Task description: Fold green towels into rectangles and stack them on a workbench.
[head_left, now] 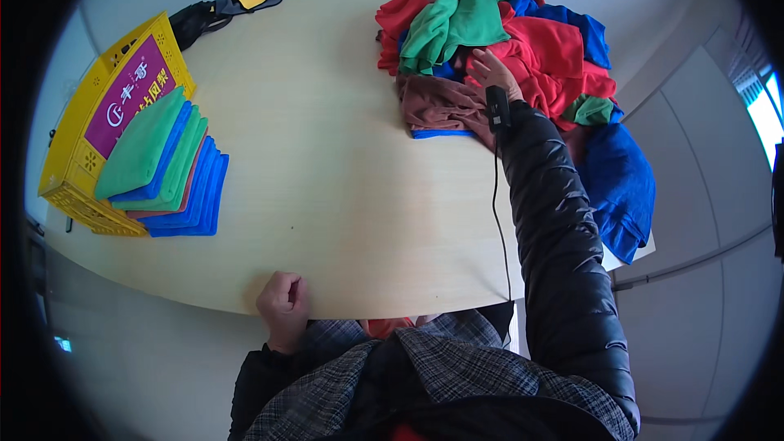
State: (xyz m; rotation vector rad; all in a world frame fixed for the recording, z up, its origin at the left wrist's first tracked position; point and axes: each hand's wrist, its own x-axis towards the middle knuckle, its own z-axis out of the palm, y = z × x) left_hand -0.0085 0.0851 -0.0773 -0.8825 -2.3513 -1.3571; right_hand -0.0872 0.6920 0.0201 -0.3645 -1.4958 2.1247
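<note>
My right hand reaches to the far right, fingers stretched out over a heap of loose cloths, grasping nothing that I can see. Around it lie a red cloth, a green cloth and a brownish cloth. A blue cloth hangs toward the table's right edge beside my forearm. My left hand rests as a fist at the near edge of the table, with nothing visible in it. On the left stands a stack of folded cloths in green, blue and brown.
The pale wooden table has a curved near edge. A yellow plastic crate with a purple panel stands behind the stack. A black bag lies at the back left. From a small black device at my right wrist, a cable runs down.
</note>
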